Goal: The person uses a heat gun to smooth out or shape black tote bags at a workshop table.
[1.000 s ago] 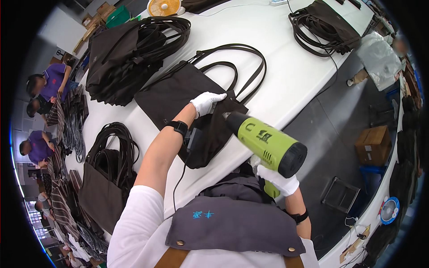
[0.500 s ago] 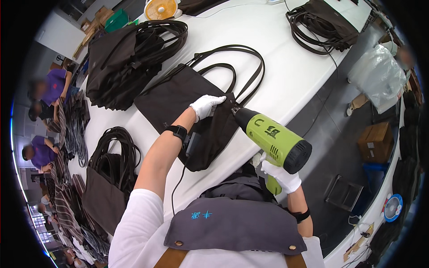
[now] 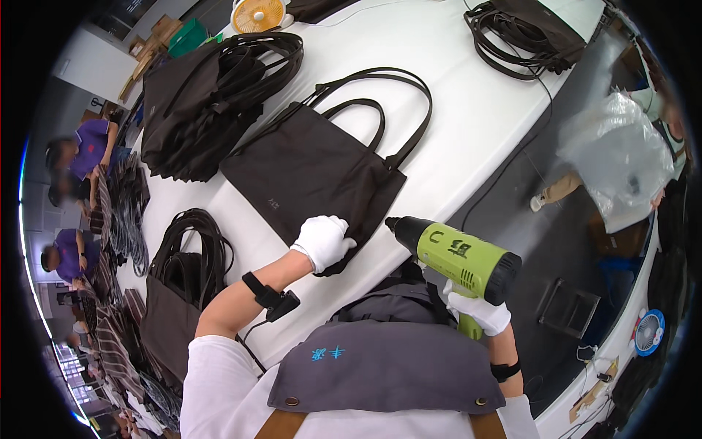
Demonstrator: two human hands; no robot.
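Note:
A dark brown tote bag (image 3: 307, 168) lies flat on the white table, its two long handles looped toward the far side. My left hand (image 3: 323, 244), in a white glove, is closed at the bag's near bottom corner, its fingers curled on the fabric. In my right hand (image 3: 479, 307), also gloved, is a green heat gun (image 3: 464, 254) with a black nozzle, held by its handle. The nozzle points left toward the bag's near side edge, a little apart from it. Part of the handle is hidden by my fingers.
Stacked dark bags (image 3: 197, 110) stand at the far left, with more bags (image 3: 179, 300) nearer on the left. Another bundle (image 3: 523, 36) lies far right by the table's edge. An orange fan (image 3: 257, 14) sits at the back. At right, a person carries a clear plastic sheet (image 3: 614, 164).
My left hand has moved from the bag's upper right corner down to its near bottom corner. The heat gun has shifted slightly right and down, away from the bag. The person with plastic moved.

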